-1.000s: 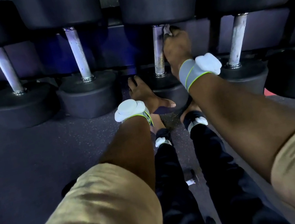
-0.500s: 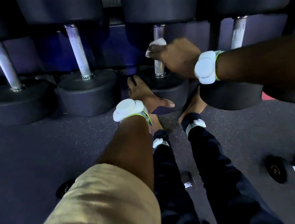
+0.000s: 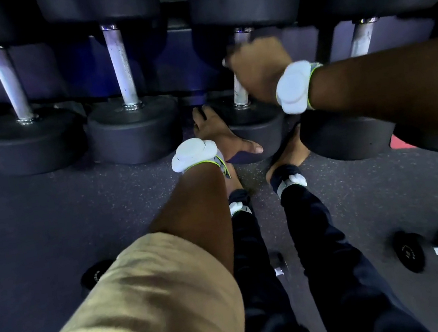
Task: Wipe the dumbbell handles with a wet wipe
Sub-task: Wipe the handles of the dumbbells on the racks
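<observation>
Dumbbells (image 3: pixel 119 66) sit in a row on a blue rack (image 3: pixel 188 63); the third handle (image 3: pixel 239 90) from the left is the one held. The right hand (image 3: pixel 260 69) is curled round its upper part, blurred. A pale scrap at the fingertips may be the wipe (image 3: pixel 224 62), though most of it is hidden. The left hand (image 3: pixel 216 132) lies flat, fingers straight and thumb spread, against that dumbbell's near head (image 3: pixel 258 132). Both wrists carry white bands (image 3: pixel 293 88). A small dumbbell (image 3: pixel 437 251) lies on the floor (image 3: pixel 47 225) to the right, well apart from the rack.
</observation>
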`<state>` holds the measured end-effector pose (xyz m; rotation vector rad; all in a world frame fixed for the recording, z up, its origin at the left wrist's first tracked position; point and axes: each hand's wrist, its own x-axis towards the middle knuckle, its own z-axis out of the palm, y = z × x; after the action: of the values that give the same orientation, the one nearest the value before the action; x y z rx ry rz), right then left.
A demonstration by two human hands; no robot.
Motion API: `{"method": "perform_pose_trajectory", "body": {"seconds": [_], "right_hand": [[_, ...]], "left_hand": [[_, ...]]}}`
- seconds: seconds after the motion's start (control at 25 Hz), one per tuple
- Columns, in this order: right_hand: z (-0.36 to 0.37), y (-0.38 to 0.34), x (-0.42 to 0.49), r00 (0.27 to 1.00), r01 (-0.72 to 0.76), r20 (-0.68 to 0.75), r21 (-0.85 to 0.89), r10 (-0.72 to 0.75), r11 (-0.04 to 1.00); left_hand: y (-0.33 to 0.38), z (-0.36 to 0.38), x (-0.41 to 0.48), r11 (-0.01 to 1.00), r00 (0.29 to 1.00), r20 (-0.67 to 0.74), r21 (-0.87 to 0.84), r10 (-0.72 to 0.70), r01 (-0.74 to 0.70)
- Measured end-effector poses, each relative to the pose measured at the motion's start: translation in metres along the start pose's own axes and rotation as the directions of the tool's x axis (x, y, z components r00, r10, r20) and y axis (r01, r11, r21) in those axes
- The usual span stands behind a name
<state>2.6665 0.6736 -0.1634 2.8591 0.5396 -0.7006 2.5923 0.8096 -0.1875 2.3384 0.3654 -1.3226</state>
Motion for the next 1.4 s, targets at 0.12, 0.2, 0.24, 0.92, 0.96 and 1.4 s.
{"method": "perform_pose_trajectory", "body": {"seconds": [0.12,0.2,0.24,0.92,0.96,1.4], "right_hand": [[-0.005,-0.005,-0.003,0.998,-0.061,0.025,0.062,0.06,0.996],[0.009,-0.012,-0.022,0.992,0.101,0.072,0.062,-0.106,0.993],[0.011,-0.01,-0.021,0.991,0.116,0.059,0.057,-0.119,0.992],[0.017,-0.02,-0.033,0.971,0.137,0.178,0.137,-0.16,0.981],[0.019,-0.018,-0.03,0.982,0.079,0.155,0.168,-0.105,0.983],[0.036,-0.039,-0.055,0.929,-0.365,0.205,0.647,0.308,0.669]], "left_hand": [[-0.001,-0.001,0.0,1.0,1.0,0.003,0.009,0.006,-0.006],[-0.001,0.0,-0.001,1.0,1.0,0.002,0.006,0.012,-0.012],[-0.002,0.001,-0.001,1.0,1.0,-0.003,0.003,0.014,-0.014],[-0.002,0.001,-0.002,1.0,1.0,0.002,-0.009,0.003,-0.003],[-0.002,0.001,-0.002,1.0,1.0,0.0,-0.009,0.003,-0.003],[0.005,0.0,-0.006,1.0,1.0,0.004,0.008,-0.022,0.022]]}}
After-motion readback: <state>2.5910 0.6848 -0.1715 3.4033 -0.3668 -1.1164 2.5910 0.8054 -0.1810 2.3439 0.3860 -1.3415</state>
